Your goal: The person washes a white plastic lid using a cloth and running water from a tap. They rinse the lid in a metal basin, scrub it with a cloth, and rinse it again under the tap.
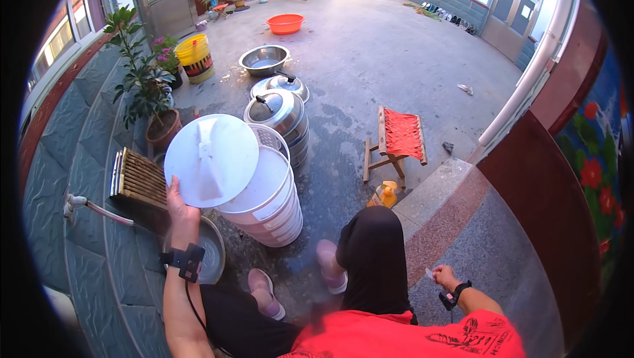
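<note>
My left hand (182, 205) grips the near left edge of a round white lid (233, 155) with a raised handle strip. That lid is tilted over the left part of a tall white plastic bucket (277, 219), whose mouth shows partly uncovered. A white perforated piece (271, 138) stands at the bucket's far rim. Low on the right, beside my knee, my right hand (447, 277) pinches a small whitish piece (429, 274) too small to identify. Beneath my left wrist, a round basin (213, 251) rests on the ground, partly hidden by my arm.
Behind the bucket stand a lidded metal pot (292, 125) and a steel basin (264, 64). A folding stool (403, 132) and a yellow pump bottle (382, 194) are to the right. On the left are a wall tap (74, 201), a washboard (143, 177) and a potted plant (163, 127).
</note>
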A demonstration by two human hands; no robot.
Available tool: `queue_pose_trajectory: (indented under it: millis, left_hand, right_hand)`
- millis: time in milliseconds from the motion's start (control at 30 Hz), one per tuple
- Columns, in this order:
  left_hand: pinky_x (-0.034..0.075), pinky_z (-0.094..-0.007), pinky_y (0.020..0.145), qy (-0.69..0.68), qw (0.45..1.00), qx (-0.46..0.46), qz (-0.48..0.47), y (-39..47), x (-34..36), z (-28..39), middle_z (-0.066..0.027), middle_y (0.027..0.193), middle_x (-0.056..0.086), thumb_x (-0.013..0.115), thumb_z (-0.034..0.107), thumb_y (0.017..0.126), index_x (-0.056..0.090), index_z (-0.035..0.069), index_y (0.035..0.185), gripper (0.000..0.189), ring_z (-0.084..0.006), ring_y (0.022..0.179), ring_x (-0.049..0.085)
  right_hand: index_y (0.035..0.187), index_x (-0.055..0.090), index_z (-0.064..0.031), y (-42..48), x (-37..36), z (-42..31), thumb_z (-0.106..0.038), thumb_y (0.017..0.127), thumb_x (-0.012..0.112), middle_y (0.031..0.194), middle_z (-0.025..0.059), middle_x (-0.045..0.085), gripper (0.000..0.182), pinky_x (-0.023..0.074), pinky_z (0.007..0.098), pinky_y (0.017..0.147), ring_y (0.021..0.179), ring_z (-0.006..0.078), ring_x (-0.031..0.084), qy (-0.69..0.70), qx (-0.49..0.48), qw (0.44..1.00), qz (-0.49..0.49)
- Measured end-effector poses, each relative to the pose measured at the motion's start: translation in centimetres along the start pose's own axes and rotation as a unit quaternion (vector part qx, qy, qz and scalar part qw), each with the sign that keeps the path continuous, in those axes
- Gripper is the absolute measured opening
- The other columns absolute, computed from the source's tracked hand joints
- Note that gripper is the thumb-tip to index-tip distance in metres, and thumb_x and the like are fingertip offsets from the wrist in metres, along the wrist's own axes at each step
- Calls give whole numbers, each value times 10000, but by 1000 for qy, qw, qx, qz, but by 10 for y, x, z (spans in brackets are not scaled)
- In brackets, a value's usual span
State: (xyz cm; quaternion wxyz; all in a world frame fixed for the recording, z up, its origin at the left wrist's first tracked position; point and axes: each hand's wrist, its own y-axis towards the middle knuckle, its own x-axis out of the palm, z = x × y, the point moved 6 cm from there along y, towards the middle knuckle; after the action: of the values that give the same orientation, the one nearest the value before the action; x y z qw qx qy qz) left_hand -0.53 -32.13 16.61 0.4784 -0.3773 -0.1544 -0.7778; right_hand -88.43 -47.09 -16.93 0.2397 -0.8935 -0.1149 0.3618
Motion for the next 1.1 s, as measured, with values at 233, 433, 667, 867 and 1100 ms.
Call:
queue_pose_trajectory:
  millis: [233,433,667,867,1100]
  left_hand:
    - [402,-490,1061,7,1000,9,-21,3,2,-5,-124,1337,549,547,173,971,467,74,1381,429,-314,1229,513]
    - [406,-488,1058,-3,1000,-9,-9,-2,-2,-12,-125,1331,554,546,166,969,463,76,1386,434,-312,1224,518]
    - [413,-488,1053,9,999,-6,-30,0,0,-6,-129,1321,560,558,139,956,468,70,1377,436,-318,1214,528]
    - [421,-501,1048,17,999,-14,-33,-2,3,-9,-137,1313,564,587,116,928,469,74,1378,467,-327,1209,531]
    - [425,-503,1050,40,999,-4,-16,-14,12,0,-139,1309,564,594,69,894,472,69,1380,501,-324,1207,534]
  right_hand:
    - [886,712,-18,-15,39,89,-14,750,694,770,100,711,137,547,329,562,605,168,673,-243,-95,965,27]
    - [931,742,-97,4,1,113,-208,683,789,905,98,736,276,560,362,748,827,240,704,-318,71,941,-86]
    - [963,738,-80,34,-1,-61,-240,731,726,955,178,712,283,545,409,813,905,346,688,-348,-67,935,-8]
    - [1045,690,-15,46,4,-334,-204,814,639,1007,195,695,302,517,400,858,975,332,669,-151,-262,953,29]
    - [1075,655,15,-66,70,-618,-217,892,601,984,142,684,300,503,332,823,915,213,641,-23,-458,881,-118]
